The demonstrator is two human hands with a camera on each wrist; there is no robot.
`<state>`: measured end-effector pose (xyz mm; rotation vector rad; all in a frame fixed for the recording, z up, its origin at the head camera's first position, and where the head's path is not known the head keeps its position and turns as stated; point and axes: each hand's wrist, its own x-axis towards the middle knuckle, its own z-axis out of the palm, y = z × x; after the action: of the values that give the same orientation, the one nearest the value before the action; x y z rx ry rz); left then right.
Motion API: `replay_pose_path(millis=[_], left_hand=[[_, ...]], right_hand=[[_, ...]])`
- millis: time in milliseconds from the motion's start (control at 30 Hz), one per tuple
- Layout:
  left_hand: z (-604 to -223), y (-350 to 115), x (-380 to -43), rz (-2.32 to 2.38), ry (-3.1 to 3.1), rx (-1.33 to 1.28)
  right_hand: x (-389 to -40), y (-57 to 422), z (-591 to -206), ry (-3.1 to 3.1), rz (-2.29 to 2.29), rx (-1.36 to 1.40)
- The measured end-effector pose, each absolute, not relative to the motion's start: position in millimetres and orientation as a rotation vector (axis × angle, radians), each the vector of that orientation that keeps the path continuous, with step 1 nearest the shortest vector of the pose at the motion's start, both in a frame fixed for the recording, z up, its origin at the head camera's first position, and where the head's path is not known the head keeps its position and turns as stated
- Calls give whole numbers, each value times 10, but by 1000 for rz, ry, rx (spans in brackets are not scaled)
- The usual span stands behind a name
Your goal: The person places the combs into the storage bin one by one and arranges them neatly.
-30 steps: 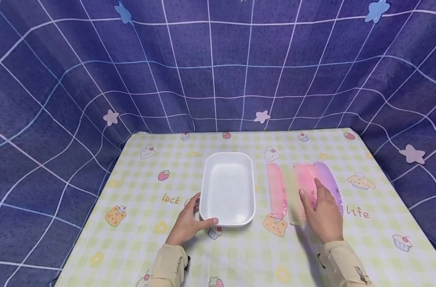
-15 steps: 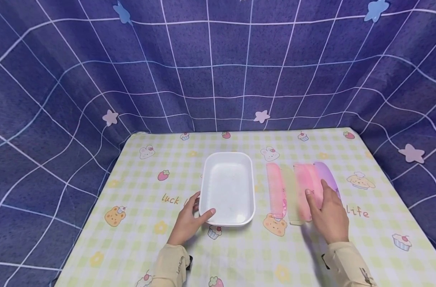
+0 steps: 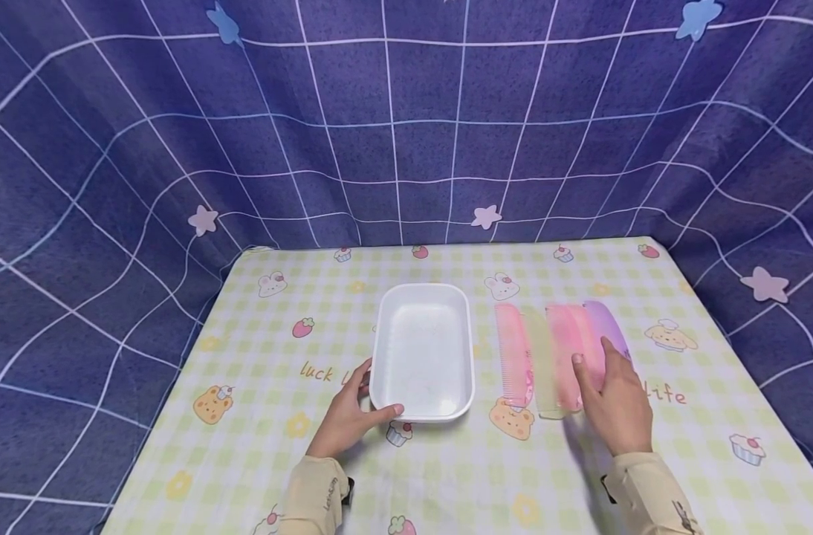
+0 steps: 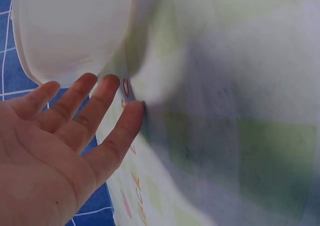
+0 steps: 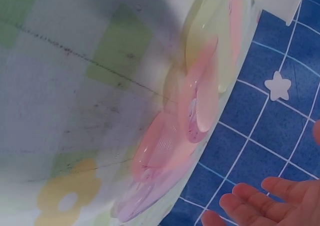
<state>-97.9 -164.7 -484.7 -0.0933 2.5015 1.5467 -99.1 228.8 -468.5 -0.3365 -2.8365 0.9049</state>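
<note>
A white rectangular plastic tray (image 3: pixel 422 290) stands in the middle of the table in the head view. My left hand (image 3: pixel 346 420) is at its near left corner, thumb by the near rim and fingers along the left side. The left wrist view shows the left hand's (image 4: pixel 70 136) fingers spread and fairly straight. Several translucent combs lie side by side to the right: a pink comb (image 3: pixel 513 353), a pale yellow comb (image 3: pixel 540 357), pink-peach combs (image 3: pixel 567 349) and a purple comb (image 3: pixel 605 323). Over the rightmost combs, my right hand (image 3: pixel 617 405) hovers with relaxed fingers, holding nothing.
A green-and-white checked cloth (image 3: pixel 460 483) with cartoon prints covers the table. A dark blue grid-patterned curtain (image 3: pixel 353 148) with stars hangs behind and at both sides.
My right hand has moved slightly right over the combs, baring more of the pink-peach ones. The left hand stays at the tray, its thumb shifting a little; the tray keeps its place.
</note>
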Motion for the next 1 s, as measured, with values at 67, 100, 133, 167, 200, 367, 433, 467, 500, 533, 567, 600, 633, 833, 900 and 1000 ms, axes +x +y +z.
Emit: replay_pose_path(millis=[67, 100, 133, 167, 200, 367, 433, 467, 500, 533, 567, 600, 633, 833, 900, 1000], left_hand=[[-4850, -1641, -984, 1544, 2494, -90], [-4855, -1638, -990, 1544, 2491, -92], [-4854, -1633, -992, 1543, 2491, -90], [-4852, -1627, -992, 1543, 2489, -90], [-4848, -1620, -992, 1542, 2488, -89], [-4835, -1593, -992, 1557, 2486, -79], [-4835, -1585, -995, 1565, 2485, -74], [-4834, -1581, -997, 1569, 2485, -73], [-4834, -1577, -999, 1570, 2486, -72], [-4837, -1575, -1001, 1569, 2486, -75], [-4838, -1572, -1004, 1571, 2485, -74], [-4840, -1569, -1006, 1573, 2484, -73], [-4841, -1565, -1009, 1577, 2480, -77], [-4852, -1569, -1011, 1594, 2449, -84], [-4856, -1583, -999, 1601, 2443, -70], [-4864, -1606, -980, 1617, 2429, -70]], right_hand=[[-991, 2313, -4692, -2838, 909, -343], [-994, 2330, -4695, -2842, 911, -349], [-994, 2349, -4697, -2841, 918, -360], [-997, 2373, -4698, -2841, 919, -369], [-1000, 2401, -4699, -2841, 923, -386], [-1030, 2559, -4685, -2855, 928, -513], [-1046, 2630, -4684, -2862, 926, -551], [-1053, 2666, -4688, -2864, 923, -561], [-1060, 2704, -4694, -2865, 920, -567], [-1066, 2740, -4701, -2866, 918, -569], [-1071, 2774, -4711, -2865, 917, -569], [-1080, 2811, -4722, -2867, 917, -567], [-1088, 2842, -4730, -2869, 918, -567], [-1176, 3029, -4783, -2900, 950, -592], [-1214, 3093, -4796, -2908, 953, -593], [-1275, 3178, -4798, -2931, 943, -559]])
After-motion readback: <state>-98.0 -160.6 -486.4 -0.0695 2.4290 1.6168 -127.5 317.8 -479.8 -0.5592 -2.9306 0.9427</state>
